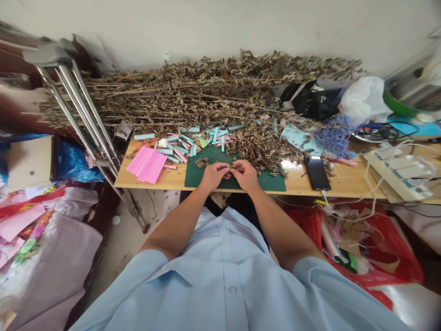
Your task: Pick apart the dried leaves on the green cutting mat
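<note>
One left hand (214, 175) and one right hand (246, 174) pinch a tiny bit (230, 167), grip closed. Dry leaves (257, 143) look brown and crinkly. Near right, a red bag (401, 257) holds scraps (351, 228).

Soft light is brightening the pale wall (220, 27), and I'm squinting at a white glare bleaching the table (347, 181) beside the phone (317, 173), while shadow is darkening the space underneath. Toward the edges, the crutch (79, 99) and green-rimmed bowl (398, 103) are smearing and stretching; between the left hand (214, 177) and right hand (246, 174), a small dried piece (230, 168) is blurring.
</note>
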Available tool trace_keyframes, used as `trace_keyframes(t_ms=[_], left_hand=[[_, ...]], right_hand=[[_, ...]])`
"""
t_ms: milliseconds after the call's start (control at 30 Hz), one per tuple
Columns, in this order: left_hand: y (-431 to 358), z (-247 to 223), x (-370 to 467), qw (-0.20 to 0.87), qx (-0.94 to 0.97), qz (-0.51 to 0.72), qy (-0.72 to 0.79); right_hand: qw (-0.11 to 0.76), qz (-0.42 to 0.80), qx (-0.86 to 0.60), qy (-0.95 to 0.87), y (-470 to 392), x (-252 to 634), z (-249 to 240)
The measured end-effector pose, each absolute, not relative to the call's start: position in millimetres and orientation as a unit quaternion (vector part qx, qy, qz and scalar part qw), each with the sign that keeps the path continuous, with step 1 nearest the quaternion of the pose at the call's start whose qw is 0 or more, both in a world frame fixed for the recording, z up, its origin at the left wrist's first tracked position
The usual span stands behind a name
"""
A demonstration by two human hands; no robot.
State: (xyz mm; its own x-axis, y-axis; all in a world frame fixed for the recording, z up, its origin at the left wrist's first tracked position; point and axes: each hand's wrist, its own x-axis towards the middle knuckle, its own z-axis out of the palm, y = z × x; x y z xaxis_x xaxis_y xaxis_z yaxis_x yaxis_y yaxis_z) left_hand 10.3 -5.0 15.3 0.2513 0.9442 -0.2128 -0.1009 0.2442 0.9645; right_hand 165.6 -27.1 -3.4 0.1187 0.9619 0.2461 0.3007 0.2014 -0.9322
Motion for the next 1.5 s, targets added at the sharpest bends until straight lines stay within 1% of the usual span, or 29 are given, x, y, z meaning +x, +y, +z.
trace_keyframes(t_ms=[167,500,600,667,800,900,1000,1133,1333,1500], left_hand=[[-3,20,10,0.638,0.484,0.377,0.466],[-5,21,11,0.642,0.471,0.385,0.467],[-4,21,12,0.634,0.483,0.380,0.469],[-4,22,12,0.624,0.487,0.381,0.478],[-4,23,13,0.631,0.461,0.389,0.488],[-3,22,13,0.648,0.439,0.396,0.480],[-3,20,14,0.652,0.431,0.407,0.473],[-3,19,14,0.650,0.431,0.408,0.474],[-8,23,10,0.659,0.447,0.413,0.442],[-9,25,9,0.655,0.460,0.406,0.442]], right_hand=[[0.510,0.265,-0.505,-0.644,-27,167,-2],[0.474,0.203,-0.532,-0.671,-33,164,2],[0.451,0.211,-0.550,-0.670,-33,163,2],[0.447,0.238,-0.562,-0.654,-32,163,2],[0.489,0.336,-0.598,-0.539,-28,165,4],[0.505,0.363,-0.598,-0.505,-28,166,7],[0.488,0.350,-0.570,-0.560,-30,167,7],[0.475,0.297,-0.540,-0.628,-30,166,5],[0.490,0.277,-0.543,-0.624,-27,166,-1],[0.494,0.305,-0.551,-0.599,-25,167,-7]])
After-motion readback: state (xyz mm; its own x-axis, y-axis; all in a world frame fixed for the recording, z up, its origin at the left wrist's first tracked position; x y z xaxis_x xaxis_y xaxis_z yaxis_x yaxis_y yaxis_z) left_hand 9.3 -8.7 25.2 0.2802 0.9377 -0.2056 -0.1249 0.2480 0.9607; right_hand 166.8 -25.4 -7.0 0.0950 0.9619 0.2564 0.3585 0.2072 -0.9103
